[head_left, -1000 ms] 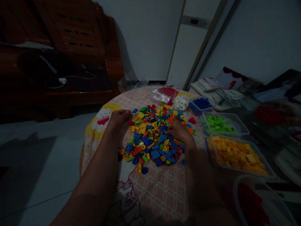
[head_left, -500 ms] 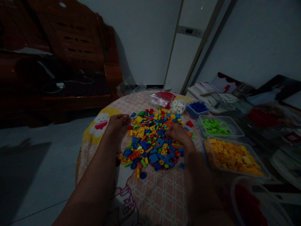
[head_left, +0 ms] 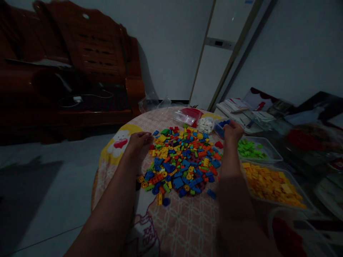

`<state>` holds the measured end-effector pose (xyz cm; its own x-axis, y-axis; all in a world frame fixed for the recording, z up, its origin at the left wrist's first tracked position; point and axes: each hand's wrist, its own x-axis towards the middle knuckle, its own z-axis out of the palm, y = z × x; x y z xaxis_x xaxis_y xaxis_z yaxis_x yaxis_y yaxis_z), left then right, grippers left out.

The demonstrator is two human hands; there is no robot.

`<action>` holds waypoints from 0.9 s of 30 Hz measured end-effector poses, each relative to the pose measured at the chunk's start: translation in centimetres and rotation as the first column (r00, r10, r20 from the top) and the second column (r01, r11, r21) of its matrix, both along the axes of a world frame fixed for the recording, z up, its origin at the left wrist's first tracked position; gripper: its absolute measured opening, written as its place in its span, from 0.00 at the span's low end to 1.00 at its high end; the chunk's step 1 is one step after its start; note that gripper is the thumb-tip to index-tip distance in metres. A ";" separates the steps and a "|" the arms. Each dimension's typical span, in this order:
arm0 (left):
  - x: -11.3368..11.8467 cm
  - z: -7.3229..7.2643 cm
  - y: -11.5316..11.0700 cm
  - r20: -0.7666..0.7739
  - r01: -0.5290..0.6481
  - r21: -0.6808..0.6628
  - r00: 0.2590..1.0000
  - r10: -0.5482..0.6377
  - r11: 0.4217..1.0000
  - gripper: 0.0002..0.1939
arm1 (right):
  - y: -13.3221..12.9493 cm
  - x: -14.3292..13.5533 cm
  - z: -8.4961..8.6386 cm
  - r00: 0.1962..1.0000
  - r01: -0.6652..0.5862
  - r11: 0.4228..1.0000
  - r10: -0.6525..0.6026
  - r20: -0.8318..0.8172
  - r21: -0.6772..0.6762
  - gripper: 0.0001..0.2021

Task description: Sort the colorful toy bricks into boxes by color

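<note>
The right hand (head_left: 233,130), one of two bare hands, is over the near right edge of a small box of blue pieces (head_left: 219,132), its fingers bent; whether it grips a piece I cannot tell. The left hand (head_left: 139,140) has its fingers curled in beside the upper left edge of one large pile of mixed bricks (head_left: 174,167); whether it holds anything is too dark to tell. The pile, too many to count, spreads between the two hands on one round table (head_left: 184,221). Left of the right hand lie one group of white pieces (head_left: 205,125) and, nearer, one red piece (head_left: 219,144). Nearer the wearer than that hand, to its right, three more open boxes run in a row: one of green pieces (head_left: 276,155), one of yellow pieces (head_left: 273,182), one of red pieces (head_left: 288,235). Four boxes show in all.
</note>
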<state>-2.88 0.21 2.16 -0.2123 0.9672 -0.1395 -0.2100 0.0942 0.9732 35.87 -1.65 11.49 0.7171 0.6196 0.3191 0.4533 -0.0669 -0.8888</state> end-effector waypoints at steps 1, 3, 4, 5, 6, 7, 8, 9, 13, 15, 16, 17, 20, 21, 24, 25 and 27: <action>0.0 0.1 0.0 -0.005 0.004 -0.013 1.000 -0.004 1.000 0.10 | -0.5 -0.7 -0.2 0.997 -0.080 0.996 0.079 -0.022 -0.027 0.20; 0.0 0.3 0.0 -0.019 0.009 -0.025 1.000 -0.010 1.000 0.10 | -2.0 -2.8 -0.8 0.944 -0.325 0.937 0.313 -0.106 -0.130 0.15; 0.0 0.4 0.0 -0.026 0.010 -0.028 1.000 -0.010 1.000 0.10 | -2.8 -3.9 -1.0 0.895 -0.444 0.874 0.422 -0.144 -0.198 0.12; 0.1 0.5 0.0 -0.030 0.010 -0.030 0.999 -0.011 0.999 0.09 | -3.5 -5.0 -1.1 0.840 -0.543 0.794 0.516 -0.170 -0.274 0.09; 0.1 0.6 -0.1 -0.033 0.010 -0.033 0.999 -0.011 0.999 0.09 | -4.1 -6.0 -1.2 0.786 -0.614 0.713 0.593 -0.176 -0.340 0.08; 0.1 0.7 -0.2 -0.034 0.009 -0.035 0.999 -0.010 0.999 0.08 | -4.6 -6.8 -1.2 0.732 -0.663 0.628 0.657 -0.179 -0.407 0.07; 0.2 0.8 -0.3 -0.035 0.008 -0.036 0.999 -0.010 0.999 0.08 | -4.9 -7.5 -1.2 0.682 -0.693 0.544 0.708 -0.184 -0.473 0.08; 0.2 0.8 -0.3 -0.036 0.008 -0.037 0.999 -0.009 0.999 0.07 | -5.1 -8.0 -1.1 0.637 -0.707 0.466 0.746 -0.195 -0.532 0.11; 0.3 0.8 -0.6 -0.036 0.001 -0.028 0.999 -0.002 1.000 0.06 | -5.2 -9.2 -1.3 0.575 -0.678 0.275 0.776 -0.259 -0.682 0.19; 0.4 0.9 -0.7 -0.032 -0.008 -0.023 0.999 0.008 1.000 0.06 | -5.1 -9.3 -1.6 0.581 -0.675 0.266 0.767 -0.273 -0.688 0.19; 0.5 1.0 -0.7 -0.032 -0.012 -0.024 0.999 0.011 1.000 0.07 | -5.1 -9.2 -1.8 0.575 -0.688 0.264 0.766 -0.287 -0.676 0.18; 0.5 1.1 -0.7 -0.034 -0.013 -0.028 0.999 0.012 1.000 0.08 | -5.0 -9.1 -1.9 0.563 -0.710 0.263 0.769 -0.303 -0.653 0.17; 0.5 1.3 -0.7 -0.041 -0.007 -0.046 0.999 0.005 0.999 0.10 | -4.9 -8.4 -2.2 0.517 -0.788 0.266 0.776 -0.362 -0.555 0.09; 0.5 1.3 -0.7 -0.044 -0.007 -0.048 0.999 0.005 0.999 0.10 | -4.8 -8.1 -2.3 0.501 -0.814 0.269 0.773 -0.389 -0.514 0.07; 0.4 1.2 -0.7 -0.048 -0.006 -0.036 0.999 0.004 0.999 0.10 | -4.6 -7.0 -2.6 0.450 -0.883 0.294 0.756 -0.476 -0.366 0.07; 0.4 1.1 -0.7 -0.050 -0.005 -0.030 0.999 0.004 1.000 0.09 | -4.6 -6.7 -2.7 0.439 -0.895 0.315 0.747 -0.499 -0.316 0.06; 0.3 1.0 -0.7 -0.052 -0.004 -0.024 0.999 0.003 1.000 0.09 | -4.5 -6.0 -2.9 0.432 -0.901 0.367 0.725 -0.537 -0.231 0.06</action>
